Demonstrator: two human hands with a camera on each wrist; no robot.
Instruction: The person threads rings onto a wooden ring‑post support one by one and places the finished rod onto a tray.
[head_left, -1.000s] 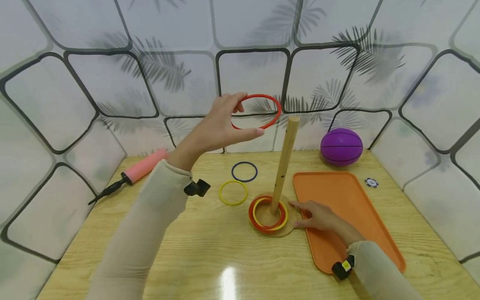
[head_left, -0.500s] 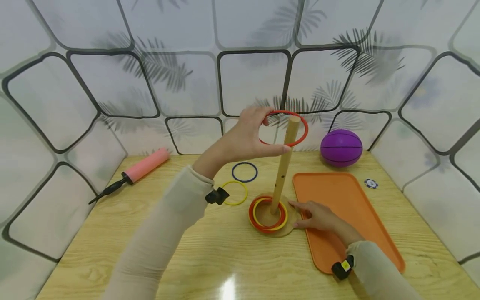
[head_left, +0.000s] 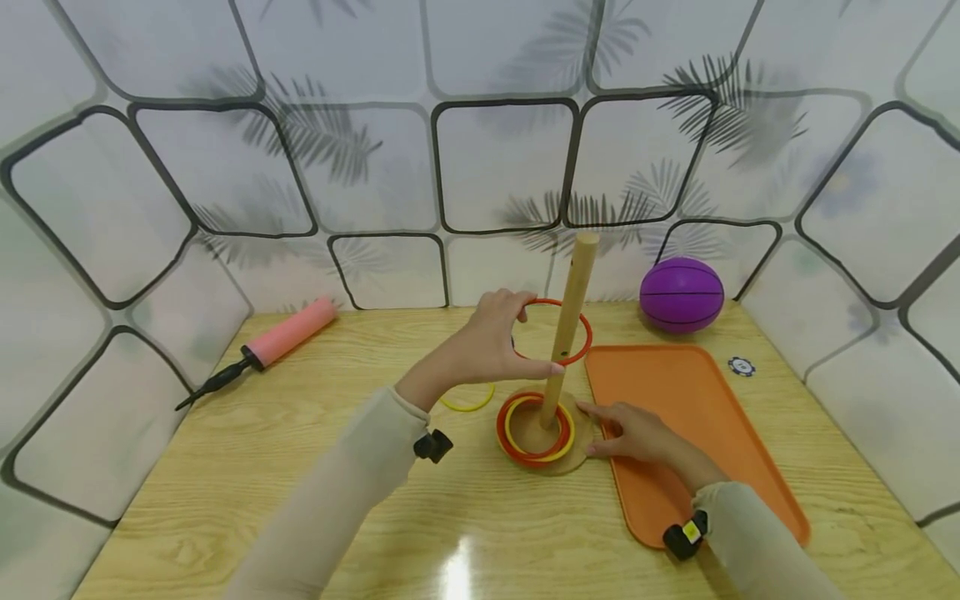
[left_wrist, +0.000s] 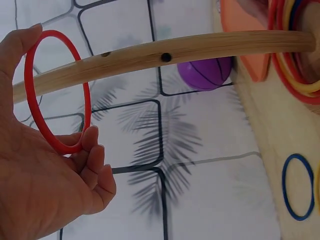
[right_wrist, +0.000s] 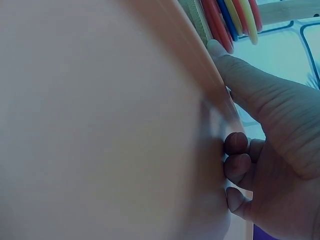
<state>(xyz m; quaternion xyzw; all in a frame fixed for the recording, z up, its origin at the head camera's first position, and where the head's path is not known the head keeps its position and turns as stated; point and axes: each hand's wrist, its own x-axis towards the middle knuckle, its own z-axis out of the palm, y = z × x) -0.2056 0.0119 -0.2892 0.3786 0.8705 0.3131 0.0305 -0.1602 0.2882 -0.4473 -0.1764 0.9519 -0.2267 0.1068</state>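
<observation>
My left hand (head_left: 498, 346) pinches a red ring (head_left: 589, 333) between thumb and fingers. The upright wooden post (head_left: 573, 287) passes through this ring, partway down its height. Red and yellow rings (head_left: 504, 435) lie stacked on the post's round base (head_left: 584, 443); a blue one (right_wrist: 227, 20) shows among them in the right wrist view. My right hand (head_left: 637, 435) grips the base's right edge with thumb and forefinger. Its other fingers curl against the orange tray (head_left: 660, 367). Left of the base, a yellow ring (head_left: 467, 408) lies partly hidden behind my left hand.
A blue ring (left_wrist: 285, 185) lies on the table beside the yellow one. The purple ball (head_left: 681, 294) sits behind the tray, with a poker chip (head_left: 742, 367) to its right. A pink hand pump (head_left: 291, 333) lies at the left. Patterned walls enclose the table.
My left hand has carried the red ring rightward over the post's top, then down around it. My right hand has stayed at the base.
</observation>
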